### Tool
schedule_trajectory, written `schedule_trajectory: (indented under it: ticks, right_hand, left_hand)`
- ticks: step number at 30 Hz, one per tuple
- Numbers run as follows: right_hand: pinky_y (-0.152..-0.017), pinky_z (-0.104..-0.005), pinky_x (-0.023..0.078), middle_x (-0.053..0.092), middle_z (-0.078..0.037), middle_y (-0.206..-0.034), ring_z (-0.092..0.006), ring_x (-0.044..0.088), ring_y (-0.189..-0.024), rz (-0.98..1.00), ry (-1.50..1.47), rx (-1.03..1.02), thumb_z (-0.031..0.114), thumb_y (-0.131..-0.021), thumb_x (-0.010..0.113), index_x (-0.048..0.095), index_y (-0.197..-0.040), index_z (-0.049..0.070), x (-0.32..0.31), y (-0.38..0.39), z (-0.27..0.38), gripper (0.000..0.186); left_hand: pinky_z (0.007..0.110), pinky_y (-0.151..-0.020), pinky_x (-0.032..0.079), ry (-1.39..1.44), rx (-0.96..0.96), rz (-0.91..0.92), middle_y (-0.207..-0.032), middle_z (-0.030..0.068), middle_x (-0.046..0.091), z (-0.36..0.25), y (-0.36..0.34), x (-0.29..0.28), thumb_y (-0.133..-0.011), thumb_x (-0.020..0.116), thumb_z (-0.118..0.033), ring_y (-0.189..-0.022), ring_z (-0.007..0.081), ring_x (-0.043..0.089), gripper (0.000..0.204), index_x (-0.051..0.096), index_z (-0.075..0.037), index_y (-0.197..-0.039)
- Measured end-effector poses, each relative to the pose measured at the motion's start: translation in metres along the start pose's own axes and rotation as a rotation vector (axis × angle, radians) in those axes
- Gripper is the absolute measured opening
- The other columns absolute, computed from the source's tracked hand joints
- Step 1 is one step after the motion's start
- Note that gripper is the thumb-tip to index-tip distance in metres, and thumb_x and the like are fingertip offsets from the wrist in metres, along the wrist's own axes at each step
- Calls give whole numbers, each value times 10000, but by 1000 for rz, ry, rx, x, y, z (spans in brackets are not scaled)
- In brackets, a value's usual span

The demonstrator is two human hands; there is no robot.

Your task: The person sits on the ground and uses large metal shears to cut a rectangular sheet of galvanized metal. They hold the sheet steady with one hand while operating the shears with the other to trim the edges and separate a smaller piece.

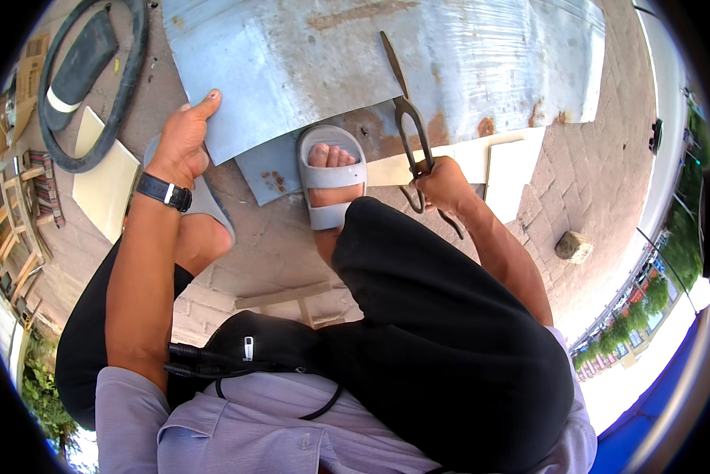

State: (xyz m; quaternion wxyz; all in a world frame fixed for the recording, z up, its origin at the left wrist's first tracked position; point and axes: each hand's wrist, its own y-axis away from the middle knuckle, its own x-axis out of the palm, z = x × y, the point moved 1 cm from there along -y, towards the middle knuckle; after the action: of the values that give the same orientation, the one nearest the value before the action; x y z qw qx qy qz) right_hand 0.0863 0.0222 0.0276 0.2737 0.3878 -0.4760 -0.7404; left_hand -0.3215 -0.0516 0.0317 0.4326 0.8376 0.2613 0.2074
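A large grey-blue metal sheet (292, 67), scratched and rust-spotted, spreads across the top of the view. My left hand (183, 134) grips its left edge, thumb on top and fingers curled below. In my right hand (443, 186) is a pair of dark tin snips (415, 122), held by the looped handles. One blade lies over the sheet at the end of a cut edge; the other blade is hidden beneath. The flap on my left sits raised above a lower part of the sheet (264, 170). My sandalled foot (333, 170) is beside that lower part.
Pale boards (513, 178) lie under the sheet at right, and another pale board (98, 178) is at left. A black rubber ring (138, 63) surrounds a dark flat piece. A small block (574, 247) sits on the paving at right. Wooden frames (15, 213) stand far left.
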Motion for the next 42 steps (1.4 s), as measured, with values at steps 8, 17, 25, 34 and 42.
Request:
schedule_trajectory:
  ticks: [8,17,25,34,42]
  right_hand:
    - [-591,-346,576,677,-141,-808,-201,681,-659,51,-183,-72,-50,-923,547,626,-1233,-101,-2,1,10,324]
    - [-720,-332,551,681,-124,-911,-191,656,-768,56,-142,-144,29,-928,606,634,-1254,-68,-5,4,6,341]
    - [-817,-362,524,696,-131,-922,-238,668,-901,82,-31,-251,78,-891,649,646,-1184,-67,-7,3,-3,327]
    - [-685,-343,559,684,-134,-841,-217,707,-784,144,-262,-185,5,-913,608,620,-1086,-97,-14,16,22,201]
    - [-802,-360,566,699,-171,-1043,-237,713,-882,140,-162,-212,3,-961,545,592,-1204,-89,-10,-7,22,263]
  left_hand:
    - [386,-1028,493,-26,-21,23,-1305,146,619,-1,3,3,-1009,658,-287,-1183,238,611,501,525,50,-1354]
    - [414,-1063,464,-47,-40,14,-1340,161,601,-1,-1,-1,-1011,650,-322,-1209,263,601,535,519,59,-1363]
    - [428,-1099,423,-37,-34,-10,-1398,150,574,-4,10,8,-996,663,-362,-1281,261,554,586,510,31,-1402]
    - [460,-1138,332,-108,-133,-47,-1445,122,560,-7,-1,-2,-991,655,-399,-1293,254,548,620,497,-20,-1455]
    - [428,-1069,463,-114,-139,-57,-1376,149,593,-7,-10,-5,-999,667,-313,-1236,258,591,557,513,25,-1414]
